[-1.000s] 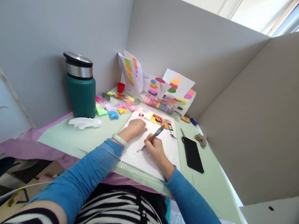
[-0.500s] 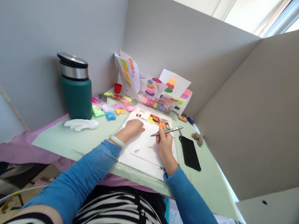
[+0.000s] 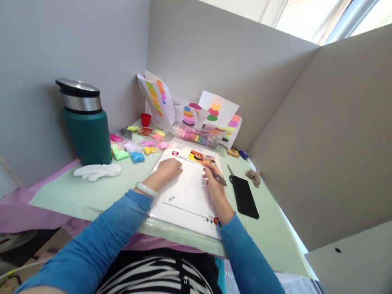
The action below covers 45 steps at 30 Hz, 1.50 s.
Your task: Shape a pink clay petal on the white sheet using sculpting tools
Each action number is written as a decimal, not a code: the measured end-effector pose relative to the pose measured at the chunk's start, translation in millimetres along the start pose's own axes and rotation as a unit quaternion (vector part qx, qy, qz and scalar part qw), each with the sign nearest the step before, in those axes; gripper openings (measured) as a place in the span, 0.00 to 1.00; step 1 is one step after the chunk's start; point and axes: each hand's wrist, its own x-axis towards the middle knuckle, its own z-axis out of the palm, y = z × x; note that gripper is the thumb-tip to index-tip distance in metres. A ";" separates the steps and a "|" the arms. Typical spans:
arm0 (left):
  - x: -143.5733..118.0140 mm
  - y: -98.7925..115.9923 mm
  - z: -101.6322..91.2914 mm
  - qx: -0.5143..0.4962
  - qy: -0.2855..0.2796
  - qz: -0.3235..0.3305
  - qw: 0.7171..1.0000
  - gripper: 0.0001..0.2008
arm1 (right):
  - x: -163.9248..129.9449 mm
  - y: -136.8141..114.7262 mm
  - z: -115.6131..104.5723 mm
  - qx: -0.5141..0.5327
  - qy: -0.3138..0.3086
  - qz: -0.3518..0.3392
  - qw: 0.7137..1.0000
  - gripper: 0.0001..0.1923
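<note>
A white sheet [image 3: 189, 189] with a small colour picture at its top lies on the pale green desk mat [image 3: 77, 192]. My left hand [image 3: 169, 168] rests flat on the sheet's left part, fingers together, a pale bangle on its wrist. My right hand [image 3: 213, 184] sits on the sheet's right part and grips a thin metal tool [image 3: 218, 177] whose tip points right, toward a black phone [image 3: 243, 196]. A small grey mark [image 3: 171, 198] shows low on the sheet.
A green flask [image 3: 84, 124] stands at the left, a white moulded shape [image 3: 97, 171] in front of it. Small bags of coloured clay [image 3: 131, 144], a clay box [image 3: 195, 135], a red cup [image 3: 145, 119] and colour-swatch papers [image 3: 215, 110] fill the back. Grey partition walls enclose the desk.
My right hand lifted the tool off the low part of the sheet and moved up and right, turning the tool to point right. My left hand stayed on the sheet.
</note>
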 end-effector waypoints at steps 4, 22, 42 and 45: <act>0.9 -0.1 0.6 0.006 -0.001 0.002 1.000 0.17 | -0.9 -0.6 1.5 0.029 -0.004 0.005 1.000 0.17; -9.4 12.4 -5.6 0.063 -0.003 0.034 0.997 0.18 | -31.7 -18.8 44.9 -0.002 -0.148 0.024 0.989 0.13; 0.6 4.0 -1.8 0.052 -0.015 0.020 0.998 0.18 | -44.0 -9.7 33.9 -0.028 -0.176 -0.008 0.984 0.11; 0.7 3.6 -0.3 0.057 -0.009 0.027 0.998 0.18 | -43.0 -7.6 34.4 -0.024 -0.174 -0.001 0.984 0.11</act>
